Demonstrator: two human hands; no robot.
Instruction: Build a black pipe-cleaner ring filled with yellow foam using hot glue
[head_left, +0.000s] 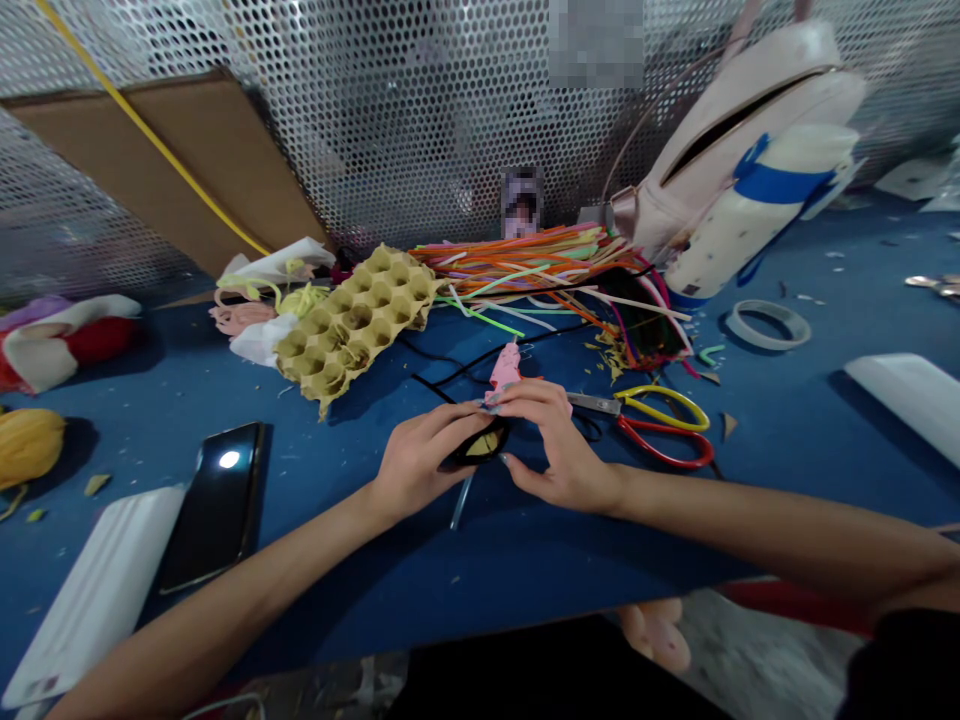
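Observation:
My left hand (420, 468) and my right hand (559, 445) meet above the blue table (465, 570). Between them they pinch a small black wire loop (480, 446) with yellow inside it. A pink foam piece (504, 372) sticks up at the top of the loop, under my right fingertips. A black wire (457, 368) trails from my hands across the table. Just right of my right hand lie scissors (660, 425) with yellow and red handles. A thin silver rod (462, 500) shows below my left hand.
A yellow pulp egg tray (352, 320) and a heap of coloured plastic strips (525, 270) lie behind my hands. A phone (217, 505), white boards, a tape roll (768, 325), a blue-taped white bottle (757, 210) and a pale bag (742, 130) surround them. Perforated metal (405, 110) stands behind.

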